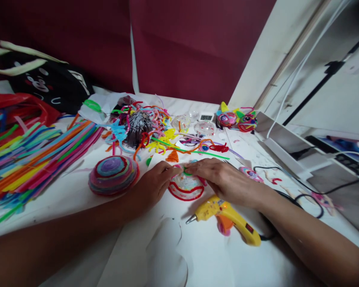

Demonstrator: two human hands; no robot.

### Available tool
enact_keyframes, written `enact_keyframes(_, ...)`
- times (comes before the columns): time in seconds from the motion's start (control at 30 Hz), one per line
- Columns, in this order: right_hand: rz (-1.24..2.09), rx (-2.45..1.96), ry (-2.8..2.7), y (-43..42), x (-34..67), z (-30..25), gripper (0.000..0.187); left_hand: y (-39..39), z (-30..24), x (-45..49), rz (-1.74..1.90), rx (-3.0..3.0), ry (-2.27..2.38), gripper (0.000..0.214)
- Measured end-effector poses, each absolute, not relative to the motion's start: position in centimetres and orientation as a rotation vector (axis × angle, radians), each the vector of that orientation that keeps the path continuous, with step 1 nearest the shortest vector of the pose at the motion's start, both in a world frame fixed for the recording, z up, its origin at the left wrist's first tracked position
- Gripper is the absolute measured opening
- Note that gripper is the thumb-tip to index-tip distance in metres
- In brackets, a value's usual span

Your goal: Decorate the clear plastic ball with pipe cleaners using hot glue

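My left hand (153,184) and my right hand (224,177) meet over a clear plastic dome (186,186) that lies on the white table (77,191). A red pipe cleaner rings the dome's base. The fingers of both hands are pressed together at the top of the dome, pinching a short green pipe cleaner piece (187,172). A yellow glue gun (227,217) lies just in front of my right wrist, its nozzle pointing left.
A spiral-wrapped multicoloured dome (113,174) sits left of my left hand. Several long pipe cleaners (32,155) are spread at the left, with a tangled heap of cut pieces (143,127) behind. Finished decorated balls (237,118), a small clock (206,116) and cables lie at the right.
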State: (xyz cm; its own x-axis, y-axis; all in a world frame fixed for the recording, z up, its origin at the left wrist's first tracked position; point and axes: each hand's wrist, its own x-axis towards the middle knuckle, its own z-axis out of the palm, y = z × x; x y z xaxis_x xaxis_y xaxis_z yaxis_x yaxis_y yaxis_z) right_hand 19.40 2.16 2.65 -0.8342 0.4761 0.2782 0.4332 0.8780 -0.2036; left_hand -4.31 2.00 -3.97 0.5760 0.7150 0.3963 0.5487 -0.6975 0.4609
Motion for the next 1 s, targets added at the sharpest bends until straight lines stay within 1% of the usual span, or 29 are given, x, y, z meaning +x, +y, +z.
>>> enact_keyframes(0.23,0.220,-0.703,-2.633,2.4,20.0,2.5,0.048,2.3,-4.3,-4.3,0.891,2.581,1.007,0.033)
enact_keyframes(0.33,0.180,-0.749,-2.592,2.4,20.2,3.0,0.045,2.3,-4.2,-4.3,0.845,2.604,1.016,0.033)
enact_keyframes(0.5,0.138,-0.787,-2.559,1.6,20.8,5.0,0.032,2.2,-4.1,-4.2,0.866,2.597,1.030,0.034)
enact_keyframes(0.63,0.123,-1.016,-2.618,-0.6,22.3,6.0,0.027,2.3,-4.1,-4.2,0.839,2.614,1.029,0.034)
enact_keyframes(0.73,0.175,-1.221,-2.661,-2.9,23.6,5.2,0.024,2.3,-4.1,-4.2,0.852,2.606,1.022,0.035)
enact_keyframes(0.83,0.274,-1.377,-2.706,-4.7,24.4,3.4,0.021,2.3,-4.0,-4.2,0.853,2.576,1.022,0.036)
enact_keyframes(1.0,0.526,-1.689,-2.579,-6.1,24.5,1.7,0.026,2.5,-4.3,-4.2,0.893,2.525,1.018,0.037)
